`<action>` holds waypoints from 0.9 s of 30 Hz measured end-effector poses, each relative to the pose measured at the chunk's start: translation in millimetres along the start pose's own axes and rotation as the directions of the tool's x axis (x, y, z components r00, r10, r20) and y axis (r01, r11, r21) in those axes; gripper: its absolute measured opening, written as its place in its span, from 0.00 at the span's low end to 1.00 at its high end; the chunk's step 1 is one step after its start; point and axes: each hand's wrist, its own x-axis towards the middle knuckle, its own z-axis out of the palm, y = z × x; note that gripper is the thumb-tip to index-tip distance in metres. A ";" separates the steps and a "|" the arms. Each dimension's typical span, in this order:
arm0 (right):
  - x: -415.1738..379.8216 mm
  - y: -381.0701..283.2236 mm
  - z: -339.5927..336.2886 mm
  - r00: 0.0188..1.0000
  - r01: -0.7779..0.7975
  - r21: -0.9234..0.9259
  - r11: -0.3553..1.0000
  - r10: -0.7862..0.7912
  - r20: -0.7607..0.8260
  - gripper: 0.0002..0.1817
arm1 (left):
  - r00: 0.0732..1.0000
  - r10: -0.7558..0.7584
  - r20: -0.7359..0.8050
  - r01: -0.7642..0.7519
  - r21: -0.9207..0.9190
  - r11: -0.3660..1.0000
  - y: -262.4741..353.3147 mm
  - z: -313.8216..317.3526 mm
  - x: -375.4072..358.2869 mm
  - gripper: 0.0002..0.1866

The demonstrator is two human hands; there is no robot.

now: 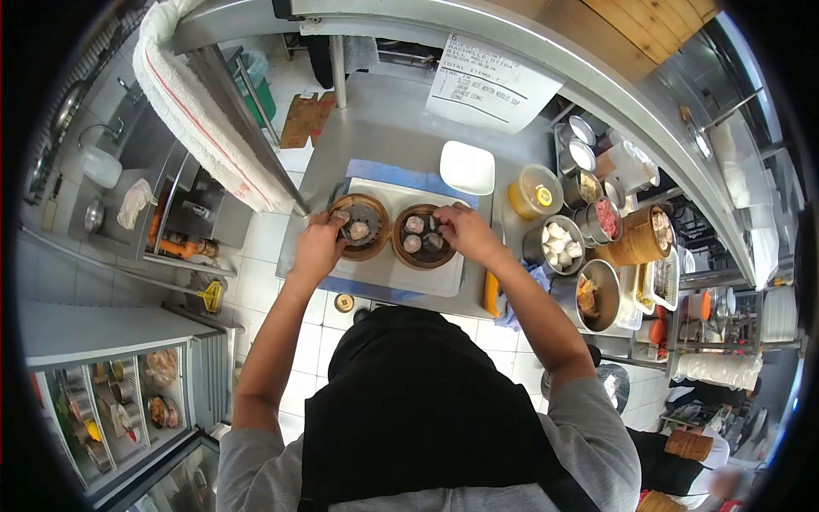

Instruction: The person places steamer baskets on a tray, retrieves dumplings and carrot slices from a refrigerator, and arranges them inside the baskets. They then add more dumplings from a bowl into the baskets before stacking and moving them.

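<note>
Two round bamboo steamer baskets stand side by side on a white tray. In the left steamer basket (372,250), one pale dumpling (359,230) rests on the dark perforated base. My left hand (319,246) is at this basket's left rim, its fingers closed on what looks like another dumpling (341,218). The right steamer basket (424,264) holds several dumplings (413,244). Over its right rim reaches my right hand (466,232), fingertips pinched together just above the dumplings; what lies between them, if anything, is hidden.
Under the baskets, the white tray (363,276) lies on a blue cloth (384,171). Behind is a white square dish (467,168). To the right stand a lidded tub (536,191) and metal bowls (589,294) of food. A printed order slip (486,85) hangs from the shelf. Another person works at lower right.
</note>
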 end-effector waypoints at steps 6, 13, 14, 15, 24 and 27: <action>10.7 -23.8 6.8 0.967 -0.224 -0.297 0.928 0.250 0.054 0.14 | 0.997 -0.044 0.067 0.048 -0.060 0.997 0.0 -8.4 -0.5 0.21; 13.7 -25.2 7.8 0.911 -0.404 -0.105 0.909 0.411 0.046 0.15 | 0.995 0.008 0.103 -0.002 -0.053 0.999 -4.6 -9.8 -1.9 0.20; 12.0 -24.4 10.0 0.910 -0.405 -0.104 0.908 0.411 0.047 0.15 | 0.992 -0.003 0.127 0.010 -0.050 0.999 -3.6 -10.9 -2.1 0.19; 8.2 -22.3 13.7 0.923 -0.376 -0.144 0.915 0.384 0.027 0.14 | 0.992 0.000 0.129 0.007 -0.050 0.999 -4.4 -10.5 -2.6 0.19; 0.3 -38.6 18.0 0.982 -0.169 -0.213 0.962 0.146 -0.122 0.11 | 0.990 0.079 -0.120 -0.097 -0.157 0.983 -22.1 18.5 -10.0 0.07; 6.7 -46.3 23.1 0.996 0.008 0.013 1.000 -0.007 -0.090 0.15 | 0.982 0.012 -0.187 -0.045 -0.173 0.984 -11.0 3.5 -13.3 0.08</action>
